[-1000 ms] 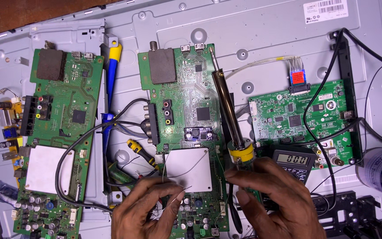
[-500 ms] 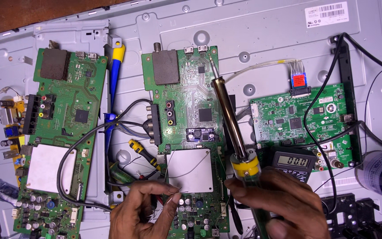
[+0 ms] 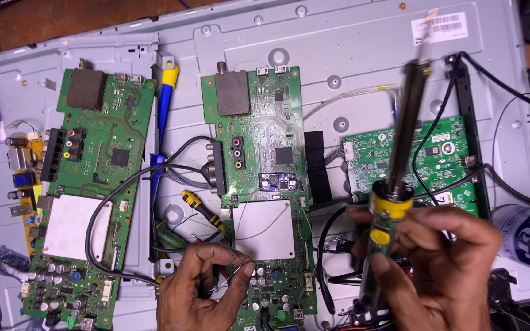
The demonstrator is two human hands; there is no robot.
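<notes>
the right hand (image 3: 427, 257) is wrapping its fingers closed around the yellow-and-green handle of a soldering iron (image 3: 400, 159), holding it nearly upright with the dark shaft pointing up over the small green board (image 3: 443, 156). the left hand (image 3: 200, 285) is curling low at the frame's bottom, thumb and forefinger pinching a thin solder wire (image 3: 240, 260) just above the middle circuit board (image 3: 259, 153).

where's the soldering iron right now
In the head view the soldering iron is on the right, held upright in the right hand, in front of the small green circuit board.
</notes>
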